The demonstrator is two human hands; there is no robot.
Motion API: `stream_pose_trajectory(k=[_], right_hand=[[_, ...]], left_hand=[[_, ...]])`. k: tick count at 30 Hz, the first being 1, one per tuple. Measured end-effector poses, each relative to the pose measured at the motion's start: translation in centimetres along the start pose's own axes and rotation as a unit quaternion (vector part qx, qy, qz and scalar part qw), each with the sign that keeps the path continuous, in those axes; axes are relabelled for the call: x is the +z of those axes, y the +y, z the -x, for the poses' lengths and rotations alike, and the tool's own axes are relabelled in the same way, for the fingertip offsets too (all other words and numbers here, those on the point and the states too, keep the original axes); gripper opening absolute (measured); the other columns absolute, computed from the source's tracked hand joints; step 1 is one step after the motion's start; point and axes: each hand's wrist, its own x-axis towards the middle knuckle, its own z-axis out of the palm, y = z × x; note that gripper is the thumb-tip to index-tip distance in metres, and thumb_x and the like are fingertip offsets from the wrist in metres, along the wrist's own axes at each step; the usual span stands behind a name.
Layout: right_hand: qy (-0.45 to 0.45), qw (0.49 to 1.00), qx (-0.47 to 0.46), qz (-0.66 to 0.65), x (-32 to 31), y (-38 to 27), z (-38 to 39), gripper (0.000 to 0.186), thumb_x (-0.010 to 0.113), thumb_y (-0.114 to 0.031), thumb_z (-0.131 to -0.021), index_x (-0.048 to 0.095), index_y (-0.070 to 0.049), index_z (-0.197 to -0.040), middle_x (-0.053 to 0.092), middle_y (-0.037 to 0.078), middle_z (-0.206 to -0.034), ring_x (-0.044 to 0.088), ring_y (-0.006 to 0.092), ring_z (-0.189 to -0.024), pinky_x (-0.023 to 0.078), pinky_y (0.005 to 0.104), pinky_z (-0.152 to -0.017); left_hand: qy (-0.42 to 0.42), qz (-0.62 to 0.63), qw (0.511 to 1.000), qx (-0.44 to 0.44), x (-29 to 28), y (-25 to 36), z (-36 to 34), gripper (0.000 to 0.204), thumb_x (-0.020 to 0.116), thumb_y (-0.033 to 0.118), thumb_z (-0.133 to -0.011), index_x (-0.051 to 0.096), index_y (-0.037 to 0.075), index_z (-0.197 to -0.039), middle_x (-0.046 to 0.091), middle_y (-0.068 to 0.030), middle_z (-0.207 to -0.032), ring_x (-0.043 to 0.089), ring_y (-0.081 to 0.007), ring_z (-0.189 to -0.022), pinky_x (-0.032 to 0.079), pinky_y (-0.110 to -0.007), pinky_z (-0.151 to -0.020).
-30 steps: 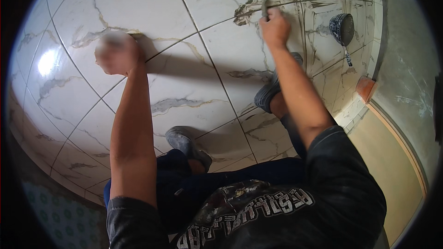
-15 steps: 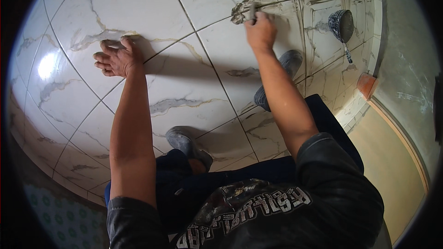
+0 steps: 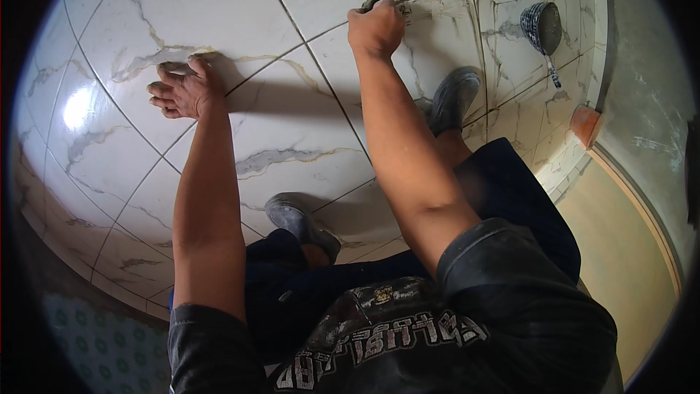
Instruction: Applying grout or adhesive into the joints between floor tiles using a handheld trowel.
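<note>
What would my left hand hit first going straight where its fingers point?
The way looks free for your left hand: just tiled floor as far as the picture shows, though depth is unclear.

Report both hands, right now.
Left hand: open, spread on the tile.
Right hand: closed, holding a tool, mostly hidden.
</note>
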Motion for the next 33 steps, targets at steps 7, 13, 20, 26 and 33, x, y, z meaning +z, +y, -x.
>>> stream_pose_trajectory(k=[7, 13, 20, 26, 33], right_hand=[[-0.009, 0.998, -0.017, -0.055, -2.1, 2.8, -1.0, 0.028, 0.076, -0.024, -0.066, 0.07, -0.003, -0.084, 0.07, 0.015, -0.08, 0.068, 0.0319, -0.076, 0.053, 0.0378, -0.073], [0.001, 0.991, -0.13, 0.03, -0.6, 3.4, -1.2, 0.023, 0.07, -0.018, -0.07, 0.066, -0.004, -0.087, 0.066, 0.017, -0.088, 0.063, 0.0353, -0.085, 0.051, 0.0433, -0.077], [-0.042, 0.92, -0.379, 0.085, -2.2, 3.3, -5.8, 0.021, 0.065, -0.014, -0.075, 0.063, -0.007, -0.095, 0.062, 0.013, -0.095, 0.06, 0.0324, -0.089, 0.05, 0.0426, -0.078], [-0.102, 0.74, -0.652, 0.128, -3.0, 7.2, -5.0, 0.023, 0.062, -0.012, -0.077, 0.06, -0.007, -0.099, 0.059, 0.012, -0.097, 0.059, 0.0319, -0.088, 0.051, 0.0404, -0.076], [-0.013, 0.949, -0.293, 0.115, -4.0, 7.6, -7.0, 0.026, 0.065, -0.015, -0.076, 0.058, -0.004, -0.098, 0.062, 0.015, -0.093, 0.061, 0.0357, -0.086, 0.052, 0.0441, -0.076]], left_hand=[[0.0, -0.022, 1.0, -0.002, -0.5, -0.5, -0.3, 0.078, 0.051, 0.056, -0.076, 0.029, 0.02, -0.142, 0.013, -0.0198, -0.153, 0.008, -0.0413, -0.142, 0.013, -0.052, -0.109], [-0.011, -0.008, 1.0, 0.005, 0.0, 0.3, 0.3, 0.08, 0.051, 0.057, -0.077, 0.028, 0.019, -0.144, 0.013, -0.0209, -0.154, 0.008, -0.0418, -0.142, 0.011, -0.053, -0.11], [-0.005, -0.042, 0.999, 0.006, -0.1, -0.1, -0.1, 0.08, 0.049, 0.059, -0.078, 0.026, 0.021, -0.145, 0.013, -0.0183, -0.153, 0.008, -0.0386, -0.143, 0.013, -0.052, -0.11], [-0.008, -0.001, 1.0, 0.0, 0.1, -0.2, 0.0, 0.081, 0.051, 0.058, -0.076, 0.028, 0.02, -0.144, 0.013, -0.0218, -0.154, 0.008, -0.0414, -0.143, 0.012, -0.053, -0.109], [0.002, -0.011, 1.0, 0.012, -0.1, -0.1, -0.2, 0.08, 0.052, 0.057, -0.076, 0.028, 0.02, -0.143, 0.012, -0.021, -0.153, 0.008, -0.041, -0.142, 0.012, -0.053, -0.109]])
